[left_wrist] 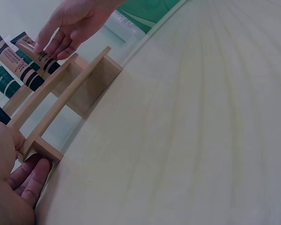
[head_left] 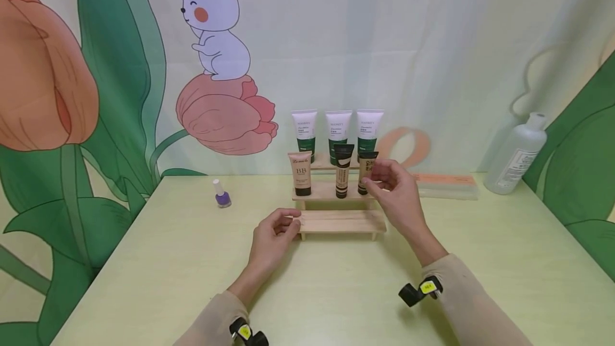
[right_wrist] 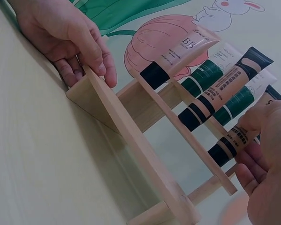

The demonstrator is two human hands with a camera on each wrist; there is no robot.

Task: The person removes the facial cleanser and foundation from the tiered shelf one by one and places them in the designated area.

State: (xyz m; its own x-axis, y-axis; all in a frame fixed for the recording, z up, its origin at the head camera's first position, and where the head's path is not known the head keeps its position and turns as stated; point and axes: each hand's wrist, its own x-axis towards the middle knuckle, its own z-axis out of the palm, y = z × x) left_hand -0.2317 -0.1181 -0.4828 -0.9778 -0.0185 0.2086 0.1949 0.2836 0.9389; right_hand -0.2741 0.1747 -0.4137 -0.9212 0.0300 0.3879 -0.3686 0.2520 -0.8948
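Note:
A three-step wooden display rack point(head_left: 343, 225) stands on the table. My left hand point(head_left: 273, 236) grips the left end of its lowest step, thumb on top and fingers beneath, as the left wrist view shows. On the middle step, my right hand point(head_left: 396, 194) pinches a black-capped tan tube point(right_wrist: 234, 140) at the right end. Just left of it stands a taller black and tan tube point(head_left: 341, 171). A pink BB cream tube point(head_left: 301, 174) is upright at that step's left end. Three white and green tubes, one in the middle point(head_left: 338, 131), line the top step.
A purple nail polish bottle point(head_left: 222, 196) stands to the left on the table. At the right rear are a clear flat case point(head_left: 449, 187) with an orange strip and a translucent white bottle point(head_left: 516, 156). A printed rabbit-and-flower backdrop point(head_left: 336, 36) hangs behind.

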